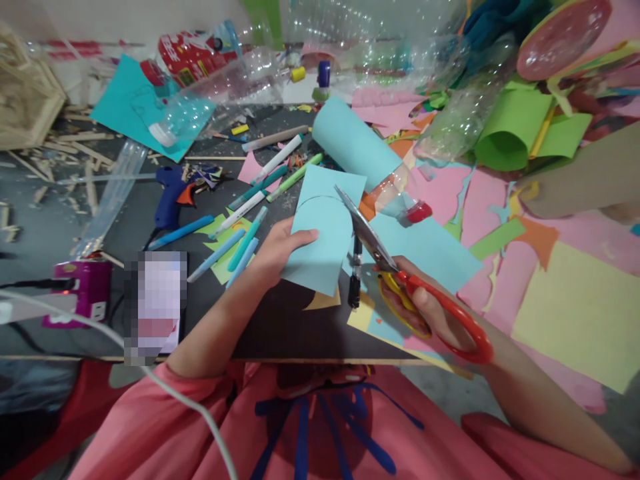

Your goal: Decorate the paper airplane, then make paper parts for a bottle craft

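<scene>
A light blue sheet of paper (320, 220) with a curved line drawn on it is pinched in my left hand (285, 250), thumb on top and the fingers hidden beneath. My right hand (430, 303) grips scissors (373, 233) with one red and one yellow handle. Their blades point up and left, with the tip by the sheet's right edge. Whether the blades have the paper between them I cannot tell. A black pen (355, 273) lies on the table between the sheet and the scissors. More light blue paper (425, 250) lies under the scissors.
Markers (240, 210) and a blue glue gun (170, 197) lie left of the sheet. A phone (160, 300) and a purple power block (83, 293) sit near the left front edge; a white cable (165, 383) crosses there. Plastic bottles (220, 93) and a light blue paper-wrapped bottle (357, 143) lie behind.
</scene>
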Demonstrator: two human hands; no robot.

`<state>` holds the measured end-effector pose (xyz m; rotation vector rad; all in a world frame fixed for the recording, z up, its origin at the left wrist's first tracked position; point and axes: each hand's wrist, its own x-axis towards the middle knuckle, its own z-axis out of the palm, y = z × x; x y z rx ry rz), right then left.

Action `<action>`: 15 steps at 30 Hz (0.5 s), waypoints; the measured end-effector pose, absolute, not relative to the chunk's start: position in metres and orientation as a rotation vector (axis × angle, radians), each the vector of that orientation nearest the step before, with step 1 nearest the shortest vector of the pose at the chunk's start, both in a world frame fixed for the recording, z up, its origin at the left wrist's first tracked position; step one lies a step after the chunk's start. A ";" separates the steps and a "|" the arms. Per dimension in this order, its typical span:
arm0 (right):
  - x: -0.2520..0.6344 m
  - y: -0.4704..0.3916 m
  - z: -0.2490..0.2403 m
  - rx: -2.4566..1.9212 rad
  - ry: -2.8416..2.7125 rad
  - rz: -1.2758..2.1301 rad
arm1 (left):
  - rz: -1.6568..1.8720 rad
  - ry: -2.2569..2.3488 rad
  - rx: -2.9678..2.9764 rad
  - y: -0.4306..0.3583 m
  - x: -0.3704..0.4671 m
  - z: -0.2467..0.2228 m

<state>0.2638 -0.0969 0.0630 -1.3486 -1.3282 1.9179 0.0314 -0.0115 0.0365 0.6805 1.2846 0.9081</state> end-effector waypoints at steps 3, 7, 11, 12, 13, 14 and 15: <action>0.266 -0.098 0.064 -1.378 -1.334 1.934 | 0.807 1.188 0.699 -0.009 0.027 0.036; 0.269 -0.103 0.057 -1.347 -1.310 1.916 | 0.760 1.113 0.654 -0.006 0.024 0.037; 0.266 -0.105 0.050 -1.336 -1.228 1.790 | 0.831 0.979 0.474 -0.010 0.030 0.037; 0.264 -0.105 0.049 -1.351 -1.200 1.759 | 0.835 0.953 0.443 -0.013 0.032 0.037; 0.262 -0.105 0.049 -1.366 -1.171 1.729 | 0.837 0.946 0.429 -0.015 0.035 0.038; 0.260 -0.104 0.050 -1.375 -1.140 1.704 | 0.850 0.965 0.429 -0.018 0.039 0.038; 0.258 -0.104 0.051 -1.374 -1.106 1.691 | 0.859 0.990 0.438 -0.021 0.042 0.038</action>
